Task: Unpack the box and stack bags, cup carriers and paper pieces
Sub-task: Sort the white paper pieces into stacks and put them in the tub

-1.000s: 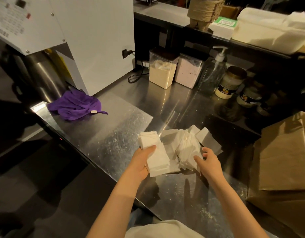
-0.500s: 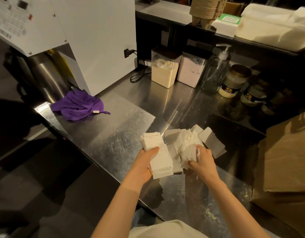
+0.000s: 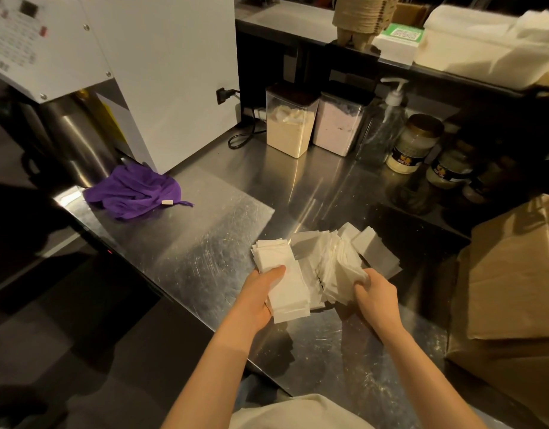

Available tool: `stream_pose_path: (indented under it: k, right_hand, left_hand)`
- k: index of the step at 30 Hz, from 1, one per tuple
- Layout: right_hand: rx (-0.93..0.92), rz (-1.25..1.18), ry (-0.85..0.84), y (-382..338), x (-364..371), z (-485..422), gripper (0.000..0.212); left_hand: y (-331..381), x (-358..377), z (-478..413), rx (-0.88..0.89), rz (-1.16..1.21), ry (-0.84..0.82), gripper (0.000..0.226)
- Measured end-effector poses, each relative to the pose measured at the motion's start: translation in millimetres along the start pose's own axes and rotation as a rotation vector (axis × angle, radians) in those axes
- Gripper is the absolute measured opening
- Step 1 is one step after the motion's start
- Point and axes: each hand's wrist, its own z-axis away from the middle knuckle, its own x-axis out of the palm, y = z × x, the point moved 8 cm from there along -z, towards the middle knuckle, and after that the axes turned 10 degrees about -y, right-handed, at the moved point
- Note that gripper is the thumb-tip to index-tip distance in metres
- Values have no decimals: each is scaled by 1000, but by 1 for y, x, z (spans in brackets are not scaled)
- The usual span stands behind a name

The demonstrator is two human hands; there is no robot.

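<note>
The right hand (image 3: 377, 294) has gathered loose paper pieces (image 3: 338, 267); left hand (image 3: 256, 294) grips stack (image 3: 284, 278), long axis running away.

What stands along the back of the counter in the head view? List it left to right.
White machine → box of tan powder → box of pink powder → pump bottle → lidded jar → second, darker jar.
</note>
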Motion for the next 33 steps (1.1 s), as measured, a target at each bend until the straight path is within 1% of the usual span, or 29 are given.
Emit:
stream_pose_path:
  k: [5,7,9,11,13,15,16,18,19,20,21,23,24,25,27,28,29,33]
  right_hand:
    - [-37,-51,12,-7,-7,6,13]
    - [-44,-124,29,-9,-11,10,11]
    - [-52,-266,34,-16,-18,16,6]
    - [-73,-406,40,-28,-28,20,9]
    - [-103,-613,28,-45,-41,24,15]
    - [-130,-831,-43,-65,-51,28,22]
    - [-142,-893,-92,-73,-54,30,21]
    - [-195,-969,-221,-89,-59,33,14]
    - [-225,-992,-290,-95,-60,34,20]
    - [-249,-1004,-375,-101,-59,35,29]
    - [-264,-985,-452,-107,-56,36,32]
    - [-225,-909,-523,-113,-46,37,22]
    - [-175,-852,-515,-112,-40,35,18]
    - [-125,-774,-489,-109,-33,31,18]
    - [-61,-630,-425,-100,-22,25,24]
    - [-35,-606,-394,-97,-18,23,27]
    - [-13,-620,-359,-94,-15,22,28]
    - [24,-658,-242,-88,-10,22,29]
  left_hand:
    - [-2,1,0,-11,-14,-4,42]
    - [-2,2,0,-16,-15,0,40]
    - [-2,2,0,-17,-18,-2,40]
    - [-3,1,-1,-23,-25,-7,41]
    - [-4,2,-1,-26,-32,-7,41]
    - [-4,4,-1,-27,-43,-4,41]
    - [-4,5,0,-28,-47,-8,41]
    - [-4,9,1,-30,-47,-27,40]
    - [-3,11,2,-29,-44,-40,40]
    - [-2,12,4,-21,-44,-55,41]
    - [0,15,5,-9,-45,-85,46]
    - [3,22,7,10,-38,-185,66]
    - [4,28,10,7,-29,-238,72]
    - [4,33,13,-5,-23,-279,73]
    - [4,42,18,-31,-22,-329,57]
    - [4,44,20,-46,-14,-331,49]
    - [3,44,21,-61,5,-326,46]
    - [3,45,23,-92,40,-333,44]
